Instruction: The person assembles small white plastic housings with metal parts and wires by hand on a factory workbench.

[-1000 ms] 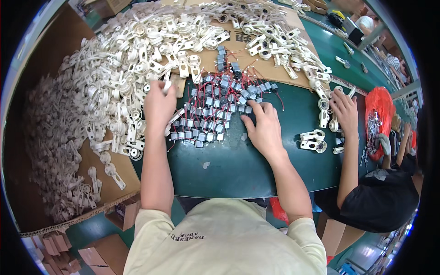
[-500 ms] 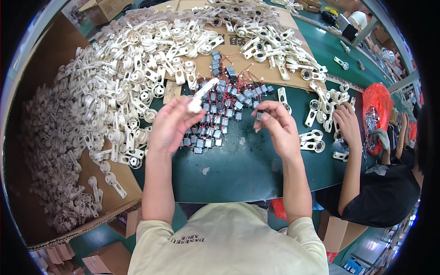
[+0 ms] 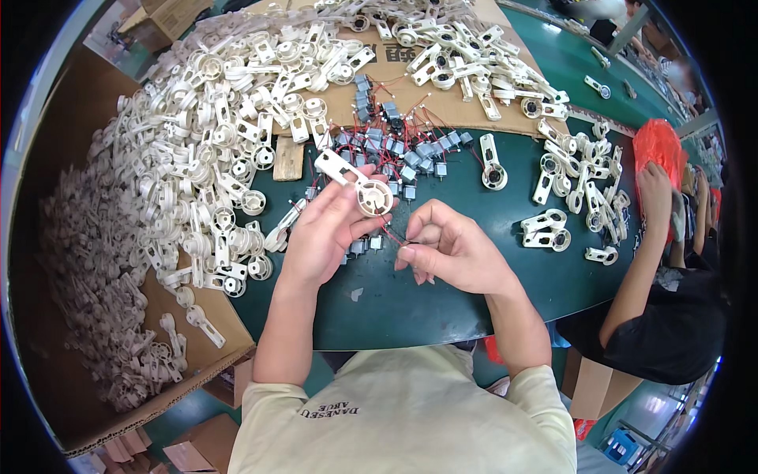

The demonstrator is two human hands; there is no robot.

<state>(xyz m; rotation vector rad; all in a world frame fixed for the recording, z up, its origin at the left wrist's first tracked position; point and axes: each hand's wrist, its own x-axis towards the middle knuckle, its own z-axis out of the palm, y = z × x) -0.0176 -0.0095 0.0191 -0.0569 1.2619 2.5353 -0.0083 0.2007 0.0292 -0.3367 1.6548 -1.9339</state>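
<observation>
My left hand [image 3: 317, 238] is closed on a white plastic housing [image 3: 335, 167], a slotted arm with a round, open ring end. The ring faces up and toward my right hand [image 3: 456, 254]. Thin red wires [image 3: 390, 234] run from beneath the ring to my right fingertips, which are pinched together on them. A small dark bit shows at that pinch; whether a motor is there is hidden by the fingers. Just beyond both hands lies a pile of small grey motors [image 3: 426, 150] with red leads, partly covered by my left hand.
White housings [image 3: 225, 118] are heaped at the left, spilling from a cardboard box [image 3: 213, 363]. More housings with dark centres [image 3: 580, 170] lie at the right, and one [image 3: 493, 162] stands apart. A co-worker's arm [image 3: 643, 229] reaches to a red plastic bag [image 3: 659, 146].
My left hand has turned the housing so its ring end faces up. My right hand has come left and nearer, close to the housing, with red wires now stretched between. The co-worker's hand moved to the bag.
</observation>
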